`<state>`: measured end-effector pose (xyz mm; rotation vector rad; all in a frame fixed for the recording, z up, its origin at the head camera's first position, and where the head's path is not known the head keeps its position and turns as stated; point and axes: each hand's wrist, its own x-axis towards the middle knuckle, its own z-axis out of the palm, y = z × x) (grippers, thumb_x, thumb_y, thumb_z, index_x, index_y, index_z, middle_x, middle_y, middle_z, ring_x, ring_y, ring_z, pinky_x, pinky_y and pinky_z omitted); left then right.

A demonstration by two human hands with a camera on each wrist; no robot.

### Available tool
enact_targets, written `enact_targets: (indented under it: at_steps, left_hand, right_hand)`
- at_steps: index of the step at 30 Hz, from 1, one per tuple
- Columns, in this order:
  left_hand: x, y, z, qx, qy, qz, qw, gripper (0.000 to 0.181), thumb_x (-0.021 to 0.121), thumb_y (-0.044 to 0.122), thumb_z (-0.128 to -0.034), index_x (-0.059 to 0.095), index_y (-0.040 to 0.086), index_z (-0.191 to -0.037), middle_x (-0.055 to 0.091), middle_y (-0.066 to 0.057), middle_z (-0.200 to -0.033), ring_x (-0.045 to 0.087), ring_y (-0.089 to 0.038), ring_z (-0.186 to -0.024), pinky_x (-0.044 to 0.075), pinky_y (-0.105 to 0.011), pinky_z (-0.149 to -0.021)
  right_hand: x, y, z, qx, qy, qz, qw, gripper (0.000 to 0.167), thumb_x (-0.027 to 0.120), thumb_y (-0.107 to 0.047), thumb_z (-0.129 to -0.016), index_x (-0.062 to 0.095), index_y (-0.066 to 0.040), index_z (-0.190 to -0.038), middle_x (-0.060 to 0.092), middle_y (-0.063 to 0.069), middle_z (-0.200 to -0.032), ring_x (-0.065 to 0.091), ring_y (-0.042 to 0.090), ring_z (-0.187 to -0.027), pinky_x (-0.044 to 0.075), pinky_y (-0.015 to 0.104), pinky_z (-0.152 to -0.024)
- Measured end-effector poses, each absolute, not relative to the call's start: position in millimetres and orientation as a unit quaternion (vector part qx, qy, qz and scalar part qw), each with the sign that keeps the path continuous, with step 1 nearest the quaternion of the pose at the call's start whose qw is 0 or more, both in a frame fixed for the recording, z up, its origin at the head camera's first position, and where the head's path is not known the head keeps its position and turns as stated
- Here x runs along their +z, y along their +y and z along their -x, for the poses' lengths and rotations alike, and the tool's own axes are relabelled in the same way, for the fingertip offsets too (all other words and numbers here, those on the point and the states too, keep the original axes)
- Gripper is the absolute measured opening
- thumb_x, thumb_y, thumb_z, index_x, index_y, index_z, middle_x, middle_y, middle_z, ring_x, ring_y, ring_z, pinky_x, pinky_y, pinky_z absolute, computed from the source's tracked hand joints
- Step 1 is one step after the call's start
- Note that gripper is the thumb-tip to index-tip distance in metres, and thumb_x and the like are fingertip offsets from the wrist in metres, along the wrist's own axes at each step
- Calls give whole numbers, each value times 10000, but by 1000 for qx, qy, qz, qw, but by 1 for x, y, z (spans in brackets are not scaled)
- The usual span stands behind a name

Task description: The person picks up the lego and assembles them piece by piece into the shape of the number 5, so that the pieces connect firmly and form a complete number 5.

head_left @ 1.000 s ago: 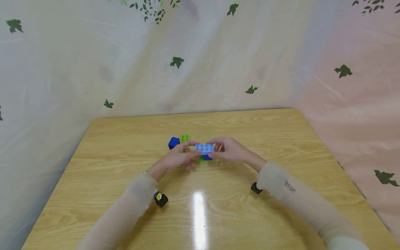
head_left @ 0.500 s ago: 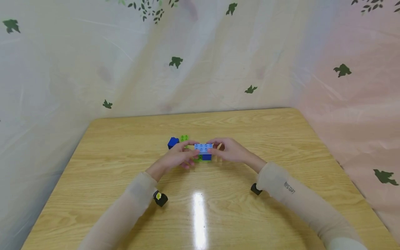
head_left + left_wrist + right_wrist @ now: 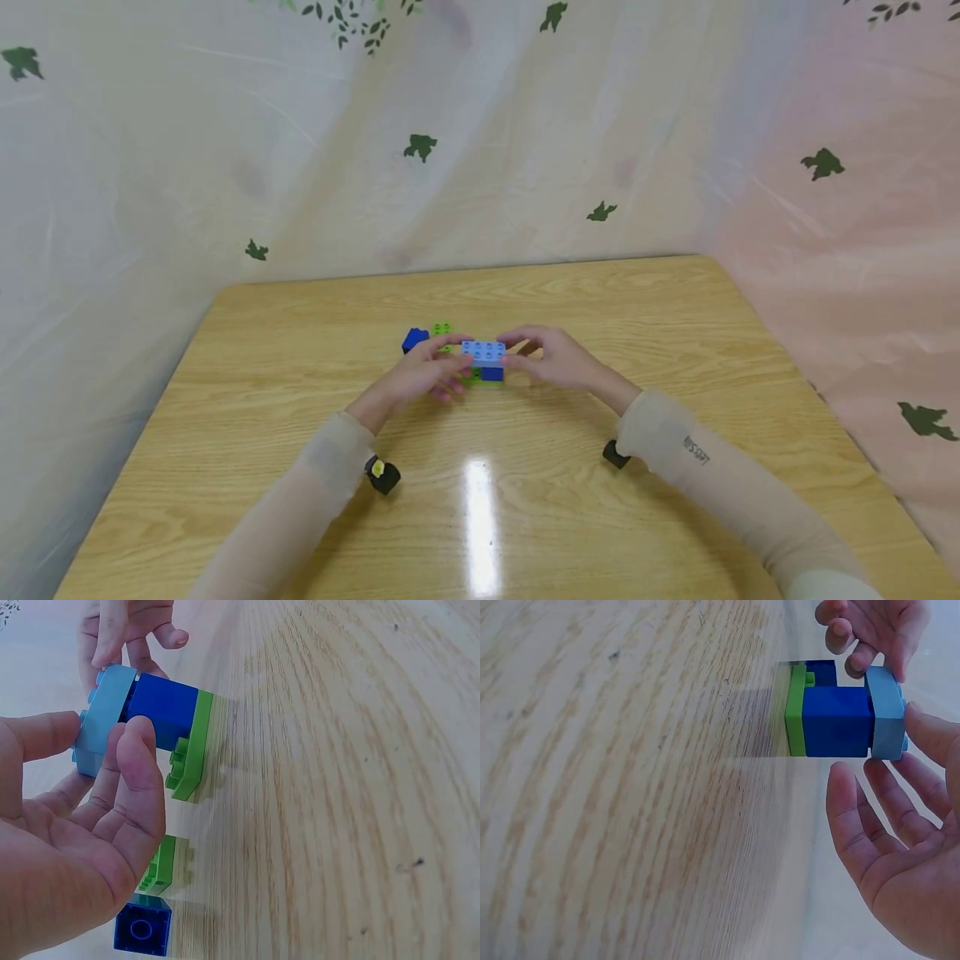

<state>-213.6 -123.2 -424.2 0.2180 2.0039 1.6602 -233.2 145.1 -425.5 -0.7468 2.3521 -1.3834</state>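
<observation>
Over dark-blue block [image 3: 492,374], light-blue brick [image 3: 483,351] is pinched endwise by left hand [image 3: 416,375] and right hand [image 3: 558,360], likely for levelness.

Your brick [image 3: 483,353] is light blue, the block [image 3: 836,721] dark blue, the base plate [image 3: 796,716] lime green — while your table [image 3: 675,333] shows tan wood grain and the pale backdrop [image 3: 510,100] dark green bird shapes [image 3: 421,147].
</observation>
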Motion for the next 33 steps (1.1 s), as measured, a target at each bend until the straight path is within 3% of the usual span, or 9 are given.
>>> enact_targets:
  at_steps: [14, 27, 33]
  left_hand:
    - [-424, -123, 214, 610, 743, -82, 263, 507, 576, 245, -1050, 437, 138, -1526, 642, -178, -1166, 666, -277, -849, 575, -324, -668]
    - [-425, -122, 216, 611, 744, -65, 263, 488, 532, 240, -1064, 433, 124, -1527, 613, -211, -1187, 653, -252, -816, 573, -322, -660]
    - [-426, -123, 215, 612, 744, -61, 261, 484, 523, 237, -1064, 434, 131, -1528, 615, -201, -1178, 658, -248, -801, 566, -311, -648]
  right_hand:
    - [-429, 141, 234, -489, 821, 254, 150, 369, 729, -257, -965, 676, -95, -1292, 681, 96, -1182, 676, 353, -943, 602, 491, -642]
    - [-428, 135, 235, -469, 834, 258, 132, 336, 754, -290, -943, 700, -113, -1223, 683, 58, -1119, 692, 318, -897, 602, 466, -609]
    - [-424, 133, 235, -453, 845, 256, 124, 337, 759, -312, -938, 707, -122, -1210, 697, 27, -1096, 688, 265, -899, 604, 401, -636]
